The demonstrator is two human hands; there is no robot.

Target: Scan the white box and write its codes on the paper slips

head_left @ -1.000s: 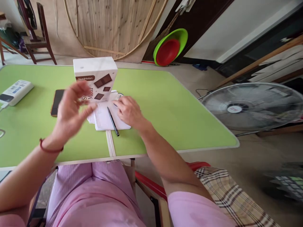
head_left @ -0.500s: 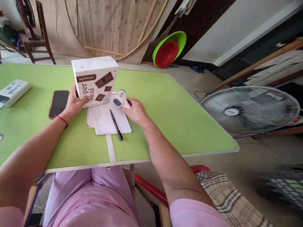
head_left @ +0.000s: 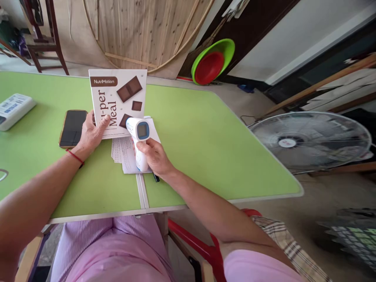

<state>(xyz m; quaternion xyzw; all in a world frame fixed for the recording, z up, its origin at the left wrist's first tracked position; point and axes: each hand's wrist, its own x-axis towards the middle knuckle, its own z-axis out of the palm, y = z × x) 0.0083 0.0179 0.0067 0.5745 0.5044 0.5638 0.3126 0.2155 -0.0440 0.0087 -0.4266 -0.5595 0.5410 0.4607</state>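
A white cardboard box (head_left: 129, 82) printed with "NutriMotion" and chocolate pieces stands upright, its front toward me. My left hand (head_left: 92, 131) grips its lower left edge, thumb across the front. In my right hand (head_left: 154, 154) is a white and blue infrared thermometer (head_left: 133, 124), fingers wrapped round its handle. Its head is close to the lower right of the box and its small screen faces me; whether the two touch I cannot tell. Beneath lie paper sheets (head_left: 126, 158) with writing. A black pen (head_left: 156, 178) shows only its end, the rest hidden behind my right hand and the thermometer.
A phone (head_left: 73, 127) lies on the green table (head_left: 199, 149) left of the box. Farther left is a white device (head_left: 16, 109). A large fan (head_left: 311, 141) stands beyond the right edge. Green and red basins (head_left: 208, 67) are behind the table.
My right hand has turned the thermometer upright and brought it left in front of the box, over the papers. The box has turned so its front faces me squarely.
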